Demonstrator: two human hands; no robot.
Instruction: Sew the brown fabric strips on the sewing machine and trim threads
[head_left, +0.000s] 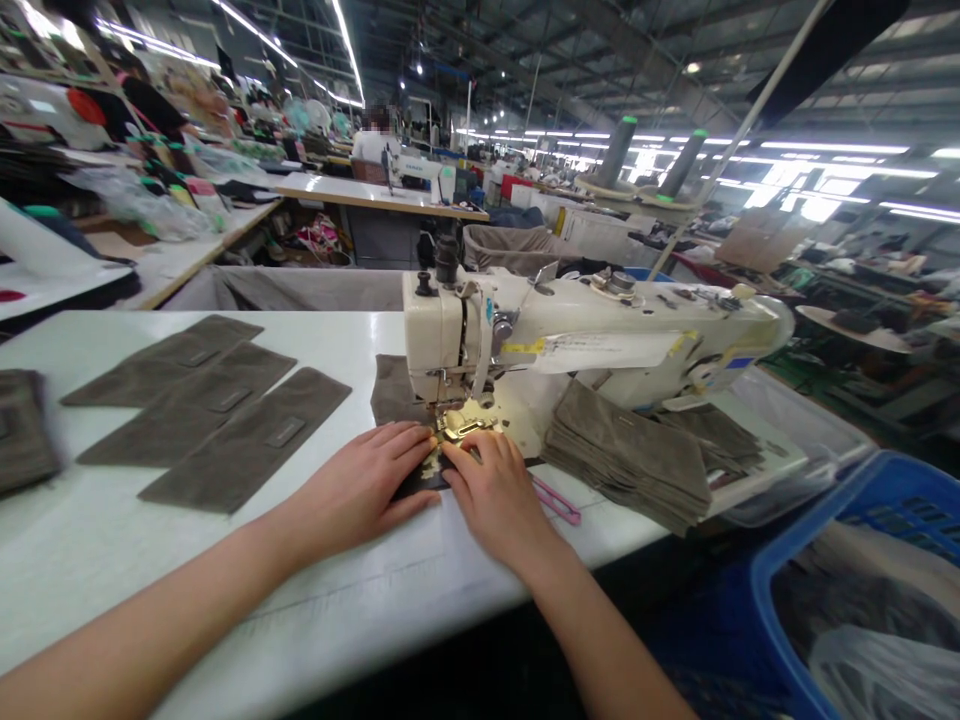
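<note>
A white sewing machine (600, 325) stands on the pale table, its lamp lighting the needle plate (480, 415). A dark grey-brown fabric piece (395, 390) lies under the needle area, mostly covered by my hands. Flat on that fabric, left of the presser foot, rests my left hand (382, 475), fingers stretched and thumb apart. My right hand (499, 490) is on the near right side of the foot, with bent fingers closed at the fabric's edge; the fingertips' exact hold is partly hidden. Pink thread snips (556, 500) lie just right of my right hand.
Several fabric pieces with small patches (244, 440) lie on the left of the table. A fabric stack (630, 455) sits right of the needle. A blue basket (772, 570) holding plastic bags stands at lower right. A person (371, 145) sits behind another machine farther back.
</note>
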